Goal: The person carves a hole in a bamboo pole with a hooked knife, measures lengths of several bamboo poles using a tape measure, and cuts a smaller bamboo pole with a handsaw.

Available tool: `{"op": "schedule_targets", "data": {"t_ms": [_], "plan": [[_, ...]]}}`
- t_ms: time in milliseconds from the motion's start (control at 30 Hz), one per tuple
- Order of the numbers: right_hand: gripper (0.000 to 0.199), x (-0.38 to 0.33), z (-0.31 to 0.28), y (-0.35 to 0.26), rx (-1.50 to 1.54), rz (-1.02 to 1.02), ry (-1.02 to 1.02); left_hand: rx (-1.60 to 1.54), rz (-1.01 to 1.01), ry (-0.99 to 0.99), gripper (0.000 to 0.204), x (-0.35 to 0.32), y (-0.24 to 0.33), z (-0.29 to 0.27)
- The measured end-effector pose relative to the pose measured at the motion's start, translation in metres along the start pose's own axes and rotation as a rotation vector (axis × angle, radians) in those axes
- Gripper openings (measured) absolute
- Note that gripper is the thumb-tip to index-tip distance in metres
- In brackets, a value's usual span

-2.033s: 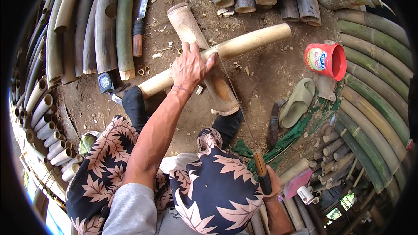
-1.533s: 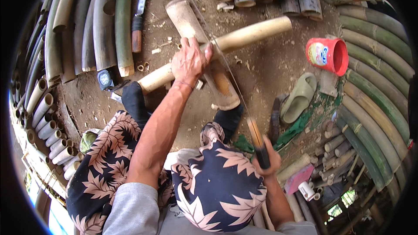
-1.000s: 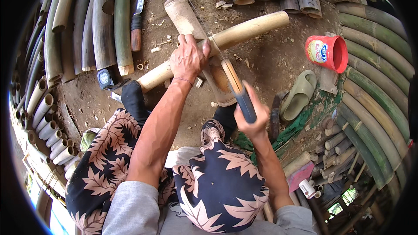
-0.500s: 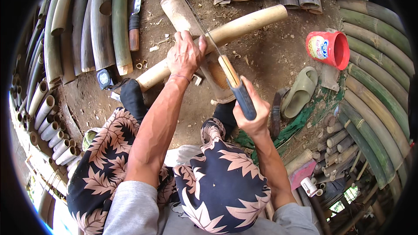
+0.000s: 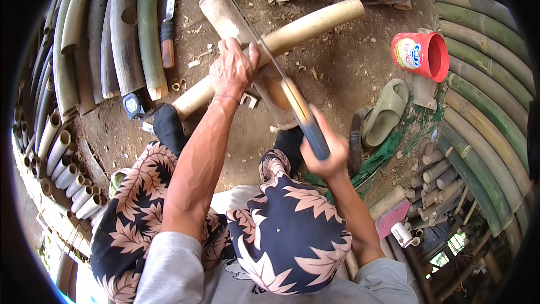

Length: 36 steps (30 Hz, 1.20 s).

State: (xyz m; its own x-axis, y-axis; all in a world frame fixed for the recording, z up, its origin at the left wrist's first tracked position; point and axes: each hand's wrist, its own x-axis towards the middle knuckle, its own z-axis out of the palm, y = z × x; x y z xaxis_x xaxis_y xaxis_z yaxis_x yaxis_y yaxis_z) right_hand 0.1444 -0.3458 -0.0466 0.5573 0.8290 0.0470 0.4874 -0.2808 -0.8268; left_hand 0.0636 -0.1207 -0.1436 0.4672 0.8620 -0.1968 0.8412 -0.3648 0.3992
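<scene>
We are observing a pale bamboo pole [image 5: 315, 22] lying across a stump [image 5: 236, 28] on the dirt floor [image 5: 337, 79]. The left hand [image 5: 233, 70] is pressing down on the pole, fingers wrapped over it. The right hand [image 5: 323, 155] is gripping closed the handle of a saw [image 5: 281, 79], whose blade is crossing the pole. A red cup [image 5: 422, 53] is lying nearby.

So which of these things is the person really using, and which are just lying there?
In use:
- left hand pressing down the pale bamboo pole
- right hand holding the saw across it
- short bamboo block under the pole

Just lying about:
- red cup
- green sandal
- big knife
- stacked bamboo
</scene>
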Motion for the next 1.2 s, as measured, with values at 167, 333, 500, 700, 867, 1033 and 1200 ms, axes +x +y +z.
{"op": "schedule_targets", "data": {"t_ms": [167,333,500,700,867,1033,1200], "plan": [[0.062,-0.142,-0.096,0.006,-0.120,0.004,-0.148,0.008,-0.018,0.050,0.051,0.002,-0.004,0.002],[0.059,-0.027,-0.001,0.029,0.006,0.019,-0.001,0.021,-0.003,0.024,0.052,0.007,0.006,0.001],[0.061,-0.006,0.006,0.026,0.093,-0.046,0.036,-0.066,0.155,0.319,0.043,0.026,0.007,-0.011],[0.059,-0.012,0.006,0.023,0.080,-0.079,0.079,-0.014,0.381,-0.432,0.085,0.096,0.121,-0.045],[0.061,-0.008,0.005,0.043,0.064,-0.162,0.055,0.010,0.397,-0.671,0.039,0.122,0.119,0.006],[0.060,-0.110,-0.070,0.018,-0.020,-0.026,-0.028,0.064,0.418,-0.726,0.038,0.121,0.121,0.008],[0.061,-0.121,-0.081,0.017,-0.020,-0.009,-0.120,-0.074,0.413,-0.694,0.038,0.123,0.106,0.018]]}}
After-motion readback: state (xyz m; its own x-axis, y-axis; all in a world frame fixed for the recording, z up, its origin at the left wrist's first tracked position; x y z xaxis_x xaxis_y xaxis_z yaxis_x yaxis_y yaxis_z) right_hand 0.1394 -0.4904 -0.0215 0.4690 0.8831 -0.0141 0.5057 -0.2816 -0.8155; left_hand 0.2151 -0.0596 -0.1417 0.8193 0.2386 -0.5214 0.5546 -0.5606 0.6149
